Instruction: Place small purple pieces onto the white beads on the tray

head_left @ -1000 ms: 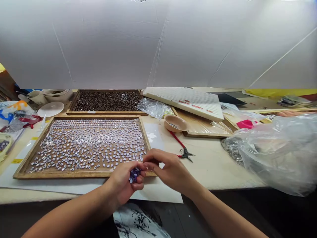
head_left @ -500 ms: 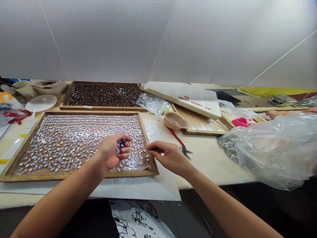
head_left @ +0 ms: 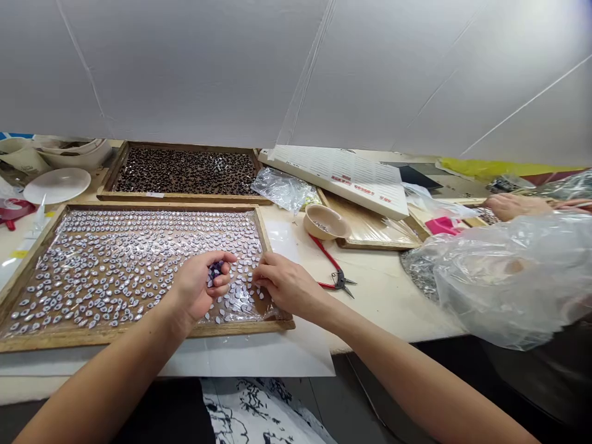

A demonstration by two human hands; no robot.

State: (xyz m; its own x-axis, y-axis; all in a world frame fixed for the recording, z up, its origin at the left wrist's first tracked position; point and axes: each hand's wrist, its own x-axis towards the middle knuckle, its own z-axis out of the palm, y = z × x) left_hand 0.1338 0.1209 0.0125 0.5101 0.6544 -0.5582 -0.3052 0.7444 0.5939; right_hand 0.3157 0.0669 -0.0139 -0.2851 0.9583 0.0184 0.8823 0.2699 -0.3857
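Observation:
My left hand (head_left: 197,285) is curled, palm up, around a small heap of dark purple and white gem-like pieces (head_left: 215,271). It hovers over a wooden-framed tray (head_left: 41,341) lined with clear film. Across the film lie many pale drop-shaped pieces (head_left: 111,283), in neat rows at the back and more loosely toward the front. My right hand (head_left: 289,287) reaches down at the tray's right side, thumb and fingers pinched together close to the film. Its fingertips are partly hidden, so whatever they hold cannot be made out.
Behind stands a second tray (head_left: 185,198) of dark shiny beads. Right of my tray are a beige bowl (head_left: 341,229), red-handled pliers (head_left: 340,279) and a white foam slab (head_left: 346,179). Another person's hand (head_left: 515,205) works beyond a large plastic bag (head_left: 499,283). A white plate (head_left: 58,185) lies left.
My right hand has moved left from the tray's right rim to the pieces on the film. My left hand still holds its heap. The other person's hand shows more fully.

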